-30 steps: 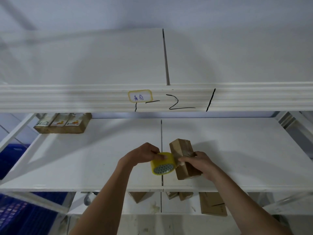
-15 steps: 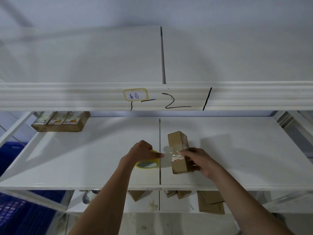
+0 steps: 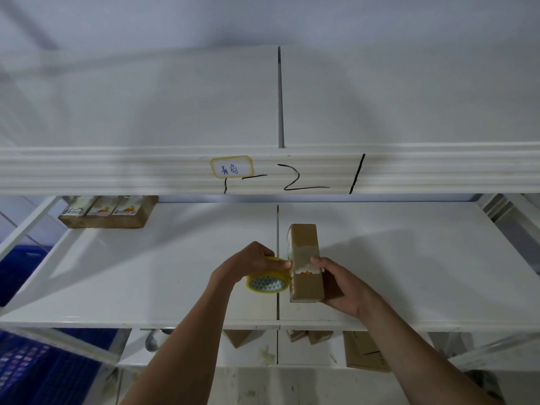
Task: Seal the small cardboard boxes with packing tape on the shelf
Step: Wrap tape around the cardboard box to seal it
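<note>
Box [image 3: 305,261] on white shelf [image 3: 146,273], right hand [image 3: 344,287] gripping; left hand [image 3: 248,266] holding tape roll [image 3: 267,283].

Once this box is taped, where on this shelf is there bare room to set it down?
Bare board lies right of the box and right hand, out to the shelf edge. A second bare patch runs left of the left hand and tape roll, in front of the three cartons at back left. Crowded only around the centre seam.

The shelf beam [image 3: 409,171] bears black handwritten marks "1-2 1" and a yellow-edged label [image 3: 232,167] with handwritten Chinese characters.
</note>
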{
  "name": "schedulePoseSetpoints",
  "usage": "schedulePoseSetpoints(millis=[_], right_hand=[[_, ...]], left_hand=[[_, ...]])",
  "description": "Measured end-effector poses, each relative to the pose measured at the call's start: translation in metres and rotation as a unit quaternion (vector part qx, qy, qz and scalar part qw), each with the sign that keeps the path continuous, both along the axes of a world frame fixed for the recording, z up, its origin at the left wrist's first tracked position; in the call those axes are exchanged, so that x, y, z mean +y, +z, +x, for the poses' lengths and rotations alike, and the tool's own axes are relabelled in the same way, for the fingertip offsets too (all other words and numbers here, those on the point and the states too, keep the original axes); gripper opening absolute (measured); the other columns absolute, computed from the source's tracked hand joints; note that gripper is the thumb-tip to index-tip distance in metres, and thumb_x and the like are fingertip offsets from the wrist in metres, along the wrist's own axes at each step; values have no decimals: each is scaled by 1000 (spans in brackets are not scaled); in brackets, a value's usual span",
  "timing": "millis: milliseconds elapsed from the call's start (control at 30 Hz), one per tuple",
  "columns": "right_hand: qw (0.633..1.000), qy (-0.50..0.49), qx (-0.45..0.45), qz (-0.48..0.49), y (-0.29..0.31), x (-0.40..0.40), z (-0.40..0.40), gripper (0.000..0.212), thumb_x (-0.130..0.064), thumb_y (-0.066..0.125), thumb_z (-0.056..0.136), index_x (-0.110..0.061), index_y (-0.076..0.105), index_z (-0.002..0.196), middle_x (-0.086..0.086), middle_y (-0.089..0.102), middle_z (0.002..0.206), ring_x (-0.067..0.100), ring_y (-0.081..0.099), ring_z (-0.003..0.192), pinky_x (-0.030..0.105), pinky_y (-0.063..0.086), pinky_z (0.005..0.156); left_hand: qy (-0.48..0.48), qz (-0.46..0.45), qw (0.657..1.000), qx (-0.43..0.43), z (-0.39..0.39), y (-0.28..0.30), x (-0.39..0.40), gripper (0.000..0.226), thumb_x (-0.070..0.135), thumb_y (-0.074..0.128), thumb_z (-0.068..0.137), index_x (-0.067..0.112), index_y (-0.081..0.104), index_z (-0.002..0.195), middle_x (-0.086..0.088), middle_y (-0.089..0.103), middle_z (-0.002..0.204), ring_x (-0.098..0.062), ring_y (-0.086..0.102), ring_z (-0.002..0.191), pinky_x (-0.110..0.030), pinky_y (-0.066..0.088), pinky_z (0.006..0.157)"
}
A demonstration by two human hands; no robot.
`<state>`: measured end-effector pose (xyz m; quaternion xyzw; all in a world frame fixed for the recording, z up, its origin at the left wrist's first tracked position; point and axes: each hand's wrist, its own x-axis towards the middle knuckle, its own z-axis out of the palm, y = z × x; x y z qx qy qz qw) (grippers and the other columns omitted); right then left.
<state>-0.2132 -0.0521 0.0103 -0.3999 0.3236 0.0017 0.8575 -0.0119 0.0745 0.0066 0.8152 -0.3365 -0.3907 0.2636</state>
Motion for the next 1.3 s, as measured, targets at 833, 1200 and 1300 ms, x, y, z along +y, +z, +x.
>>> schedulePoseSetpoints(millis=[833,1200,1300], right_hand=[[949,70,158,-264,-2,-8,21,42,-16,85,72,-14,70,111,7,78,97,24,75,90,46,59,88],[952,66,141,-262,4,-19,16,38,-9,80,78,-12,68,114,9,78,97,26,76,89,42,61,83],[954,70,140,-257,3,-21,13,41,-9,80,78,-12,67,116,8,78,98,27,75,92,46,59,89]], left_hand=[[16,-66,997,31,-2,4,20,34,49,77,80,17,71,71,-1,69,83,-17,65,82,-25,52,70],[-12,-50,997,57,1,5,20,34,47,79,80,22,67,60,10,59,60,-11,58,71,-25,45,69],[-13,-53,998,43,1,4,15,40,47,80,79,18,62,59,7,54,58,-12,55,67,-25,43,66]])
